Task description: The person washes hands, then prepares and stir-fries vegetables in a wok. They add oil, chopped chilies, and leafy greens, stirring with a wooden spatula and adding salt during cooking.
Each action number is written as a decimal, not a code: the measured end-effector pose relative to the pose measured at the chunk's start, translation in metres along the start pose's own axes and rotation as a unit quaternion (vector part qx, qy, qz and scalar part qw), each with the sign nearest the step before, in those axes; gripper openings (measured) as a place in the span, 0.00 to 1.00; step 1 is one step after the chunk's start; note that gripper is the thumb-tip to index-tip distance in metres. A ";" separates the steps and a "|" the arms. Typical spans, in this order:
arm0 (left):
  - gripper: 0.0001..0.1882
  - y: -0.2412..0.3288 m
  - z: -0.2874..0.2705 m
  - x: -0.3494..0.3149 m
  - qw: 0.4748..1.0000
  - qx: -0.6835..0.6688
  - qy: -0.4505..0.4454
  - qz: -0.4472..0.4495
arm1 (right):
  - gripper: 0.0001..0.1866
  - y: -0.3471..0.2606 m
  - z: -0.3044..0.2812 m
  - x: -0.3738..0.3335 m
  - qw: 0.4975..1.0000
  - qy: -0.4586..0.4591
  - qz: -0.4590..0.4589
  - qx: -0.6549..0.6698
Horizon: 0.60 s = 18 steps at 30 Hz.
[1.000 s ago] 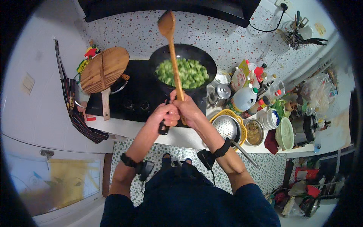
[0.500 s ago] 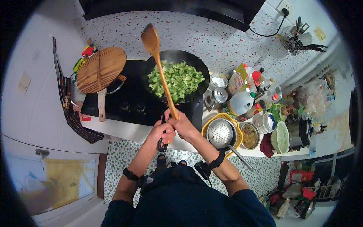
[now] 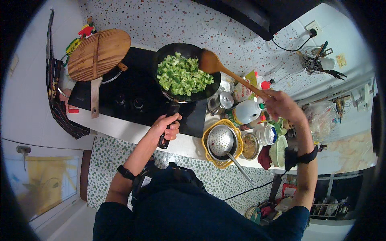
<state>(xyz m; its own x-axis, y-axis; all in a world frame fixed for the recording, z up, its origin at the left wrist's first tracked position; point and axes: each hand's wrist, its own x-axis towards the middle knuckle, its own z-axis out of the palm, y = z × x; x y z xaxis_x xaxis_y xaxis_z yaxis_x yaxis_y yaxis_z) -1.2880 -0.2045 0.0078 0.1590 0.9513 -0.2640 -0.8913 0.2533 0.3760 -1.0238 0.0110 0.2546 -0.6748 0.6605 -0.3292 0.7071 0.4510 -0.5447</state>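
Note:
A dark wok (image 3: 181, 49) sits over the right side of the black stove, filled with chopped green vegetables (image 3: 183, 78). My left hand (image 3: 164, 127) is closed around the wok's black handle (image 3: 173, 109). Out to the right, my right hand (image 3: 283, 107) grips the end of a long wooden spatula (image 3: 241, 80). The spatula's broad head reaches the wok's right rim, beside the vegetables; whether it touches the wok I cannot tell.
A round wooden lid (image 3: 98, 56) lies on the left side of the stove (image 3: 138, 86). Right of the wok stand a metal canister (image 3: 221, 102), several bottles (image 3: 246, 112), a yellow basket (image 3: 206, 150) with a perforated ladle (image 3: 221, 138), and a metal bowl (image 3: 250, 146).
My right hand has moved from beside my left hand out to the right, swinging the spatula from upright down to the wok's right rim. My left hand stays on the handle.

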 end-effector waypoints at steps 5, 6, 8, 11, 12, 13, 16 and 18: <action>0.12 0.001 0.005 -0.003 0.999 -0.018 0.026 -0.008 | 0.15 -0.029 -0.046 0.056 0.963 -0.094 0.151 -0.201; 0.11 0.001 0.005 -0.003 1.000 -0.015 0.023 -0.009 | 0.14 -0.029 -0.049 0.077 0.960 -0.111 0.134 -0.219; 0.10 0.002 0.006 -0.003 1.000 -0.016 0.020 -0.019 | 0.13 -0.026 -0.048 0.121 0.940 -0.128 0.118 -0.292; 0.08 0.005 0.008 -0.004 0.999 -0.014 0.029 -0.037 | 0.13 -0.026 -0.027 0.175 0.979 -0.113 0.136 -0.105; 0.08 0.006 0.009 -0.005 0.999 -0.006 0.024 -0.035 | 0.13 -0.032 -0.022 0.186 0.978 -0.107 0.085 -0.157; 0.07 0.007 0.010 -0.005 0.999 -0.004 0.031 -0.038 | 0.14 -0.041 -0.016 0.194 0.971 -0.098 0.046 -0.213; 0.06 0.007 0.011 -0.007 0.999 -0.009 0.028 -0.030 | 0.17 -0.075 0.000 0.190 0.880 -0.062 -0.214 -0.420; 0.06 0.006 0.010 -0.006 0.999 -0.019 0.017 -0.035 | 0.21 -0.093 0.011 0.168 0.815 -0.017 -0.204 -0.542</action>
<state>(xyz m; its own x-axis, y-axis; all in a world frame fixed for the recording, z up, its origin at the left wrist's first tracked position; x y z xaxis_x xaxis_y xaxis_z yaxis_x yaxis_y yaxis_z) -1.2904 -0.2073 0.0211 0.2075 0.9250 -0.3184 -0.8941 0.3114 0.3220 -1.2050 0.0731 0.2417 -0.8933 0.3138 -0.3218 0.1814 0.9067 0.3807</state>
